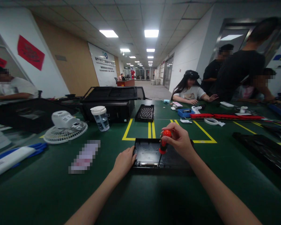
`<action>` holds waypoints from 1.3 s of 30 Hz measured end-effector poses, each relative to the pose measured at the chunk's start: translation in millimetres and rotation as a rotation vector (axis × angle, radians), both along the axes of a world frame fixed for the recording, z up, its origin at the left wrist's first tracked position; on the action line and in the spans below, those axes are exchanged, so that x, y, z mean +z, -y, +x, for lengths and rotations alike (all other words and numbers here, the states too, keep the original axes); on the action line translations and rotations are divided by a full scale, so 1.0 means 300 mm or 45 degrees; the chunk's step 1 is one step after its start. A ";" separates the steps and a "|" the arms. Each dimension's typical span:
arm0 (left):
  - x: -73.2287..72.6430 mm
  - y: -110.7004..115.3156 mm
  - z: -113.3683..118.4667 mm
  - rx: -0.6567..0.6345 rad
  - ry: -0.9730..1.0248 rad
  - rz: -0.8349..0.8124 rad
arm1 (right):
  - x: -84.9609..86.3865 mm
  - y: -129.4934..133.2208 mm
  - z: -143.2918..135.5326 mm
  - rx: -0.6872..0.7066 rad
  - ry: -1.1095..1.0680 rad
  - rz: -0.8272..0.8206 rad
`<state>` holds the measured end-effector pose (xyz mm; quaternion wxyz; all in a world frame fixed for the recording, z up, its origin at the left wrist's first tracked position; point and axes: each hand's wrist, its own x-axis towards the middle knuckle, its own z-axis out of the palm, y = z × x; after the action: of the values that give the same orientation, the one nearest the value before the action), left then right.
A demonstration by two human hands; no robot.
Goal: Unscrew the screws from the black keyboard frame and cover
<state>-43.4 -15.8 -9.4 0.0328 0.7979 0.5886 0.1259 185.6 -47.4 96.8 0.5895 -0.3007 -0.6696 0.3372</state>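
A black rectangular tray-like panel (147, 151) lies on the green table in front of me. My right hand (175, 139) is closed around a red and black screwdriver (163, 147), held upright with its shaft pointing down to the panel near its front edge. Against the panel's left edge rests my left hand (125, 161), its fingers close together and partly hidden at the rim. A small bright strip (150, 164) shows inside the panel, left of the screwdriver tip.
Beyond the panel are yellow tape lines (204, 141) and a black tray (145, 113). Left are a lidded cup (100, 118), a white fan (65, 126) and a black case (107, 109). At right lies a black frame (262, 150). Several people are around the table.
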 end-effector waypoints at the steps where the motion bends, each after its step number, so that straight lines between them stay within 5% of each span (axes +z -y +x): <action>1: 0.000 0.000 0.000 -0.003 0.001 0.003 | 0.002 0.002 -0.002 -0.015 0.002 -0.005; 26: -0.013 -0.006 -0.007 0.003 0.001 0.020 | -0.011 0.017 -0.026 -0.542 0.300 0.304; 39: -0.011 -0.006 -0.009 0.006 -0.009 0.010 | -0.028 0.038 -0.049 -0.518 0.165 0.169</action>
<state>-46.1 -13.9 -12.8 0.0275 0.7971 0.5900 0.1255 170.9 -58.7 88.4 0.6197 -0.4110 -0.6524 0.1465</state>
